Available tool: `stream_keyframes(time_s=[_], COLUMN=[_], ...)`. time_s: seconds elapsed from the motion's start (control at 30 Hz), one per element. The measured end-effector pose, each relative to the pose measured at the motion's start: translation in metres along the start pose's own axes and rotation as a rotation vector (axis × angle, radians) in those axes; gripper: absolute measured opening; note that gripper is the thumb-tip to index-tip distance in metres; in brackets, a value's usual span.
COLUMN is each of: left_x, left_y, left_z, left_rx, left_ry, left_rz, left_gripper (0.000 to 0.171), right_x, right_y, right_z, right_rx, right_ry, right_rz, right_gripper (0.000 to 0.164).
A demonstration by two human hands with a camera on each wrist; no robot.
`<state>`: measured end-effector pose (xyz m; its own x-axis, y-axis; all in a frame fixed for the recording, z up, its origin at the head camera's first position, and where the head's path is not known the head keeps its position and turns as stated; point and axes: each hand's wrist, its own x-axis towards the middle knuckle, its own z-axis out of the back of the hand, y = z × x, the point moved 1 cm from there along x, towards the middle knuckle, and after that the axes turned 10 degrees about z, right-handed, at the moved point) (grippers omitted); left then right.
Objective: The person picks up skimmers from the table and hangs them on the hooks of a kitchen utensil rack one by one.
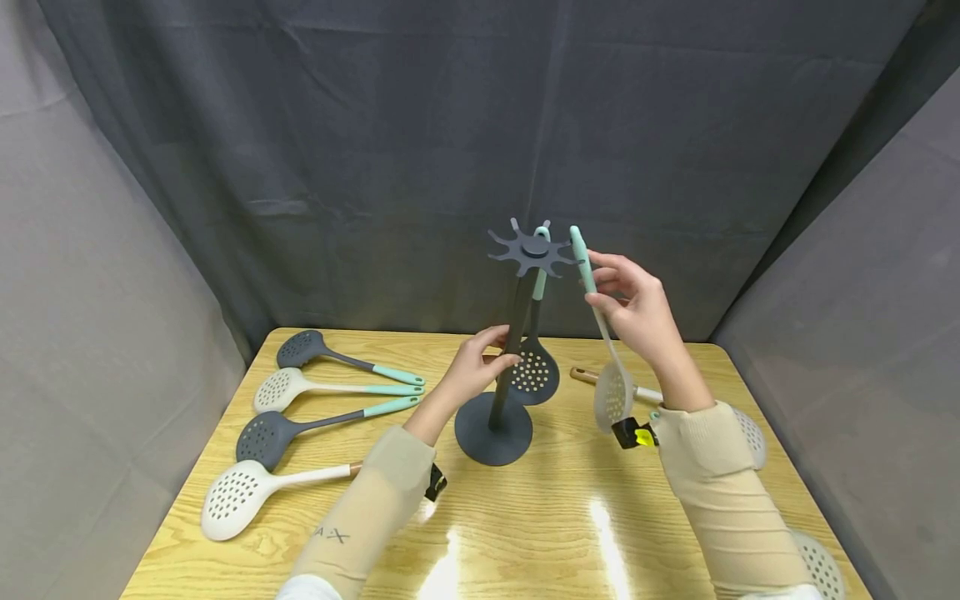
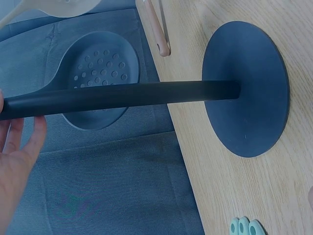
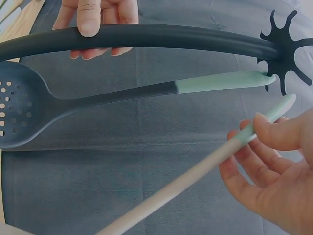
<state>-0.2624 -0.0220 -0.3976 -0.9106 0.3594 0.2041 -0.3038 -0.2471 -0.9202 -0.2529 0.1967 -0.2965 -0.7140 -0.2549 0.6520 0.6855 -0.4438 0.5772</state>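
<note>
The left hand grips the upright pole of a black utensil stand, its thumb on one side and its fingers on the other. The stand rises from a round flat base on the pale wooden table and carries a star-shaped ring of hooks on top. From a hook on the far side hangs a dark grey perforated skimmer with a mint-green handle, its head down behind the pole.

To the right, the right hand pinches the handle of a white perforated skimmer with a mint-green grip between thumb and fingers. The skimmer tilts with its head down and its handle tip just beside the hooks; whether they touch, I cannot tell.

On the left, four skimmers lie in a row from far to near: a dark grey one with a mint handle, a white one with a mint handle, another dark grey one with a mint handle and a white one with a brown-ended handle.

On the right, a white skimmer with a brown handle lies partly hidden by the right forearm; nearer, a white perforated head shows.
</note>
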Motion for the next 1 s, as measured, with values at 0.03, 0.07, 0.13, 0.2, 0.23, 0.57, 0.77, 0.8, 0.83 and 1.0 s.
stream_keyframes(time_s=[0.03, 0.07, 0.13, 0.2, 0.23, 0.57, 0.77, 0.8, 0.83, 1.0], left_x=[0.000, 0.000, 0.000, 0.000, 0.000, -0.001, -0.001, -0.002, -0.002, -0.002], left_y=[0.000, 0.000, -0.001, -0.001, -0.001, -0.001, -0.001, -0.001, -0.001, 0.000], left_z=[0.000, 0.000, 0.000, 0.000, 0.000, 0.001, 0.001, 0.001, 0.001, 0.001], left_rx=[0.002, 0.001, 0.001, 0.001, 0.000, -0.002, -0.007, -0.009, -0.011, -0.014], left_ry=[0.001, 0.002, 0.002, 0.004, 0.005, 0.014, 0.013, 0.011, 0.009, -0.002], left_rz=[0.003, 0.006, 0.009, 0.011, 0.012, 0.022, 0.019, 0.016, 0.012, -0.001], left_gripper=[0.038, 0.038, 0.038, 0.038, 0.038, 0.038, 0.038, 0.038, 0.038, 0.037], right_x=[0.000, 0.000, 0.000, 0.000, 0.001, 0.002, -0.001, -0.001, -0.001, -0.001], right_y=[-0.001, -0.002, -0.003, -0.005, -0.006, -0.006, -0.004, -0.005, -0.006, -0.008], right_z=[0.000, -0.001, -0.001, -0.002, -0.002, -0.006, -0.009, -0.010, -0.010, -0.014], right_rx=[0.005, 0.011, 0.024, 0.038, 0.046, 0.091, 0.098, 0.100, 0.105, 0.131], right_ry=[0.003, 0.005, 0.010, 0.014, 0.018, 0.039, 0.031, 0.028, 0.023, 0.000], right_rz=[-0.002, -0.005, -0.008, -0.010, -0.008, -0.002, -0.013, -0.013, -0.013, -0.002], right_gripper=[0.050, 0.050, 0.050, 0.050, 0.050, 0.047, 0.047, 0.047, 0.046, 0.045])
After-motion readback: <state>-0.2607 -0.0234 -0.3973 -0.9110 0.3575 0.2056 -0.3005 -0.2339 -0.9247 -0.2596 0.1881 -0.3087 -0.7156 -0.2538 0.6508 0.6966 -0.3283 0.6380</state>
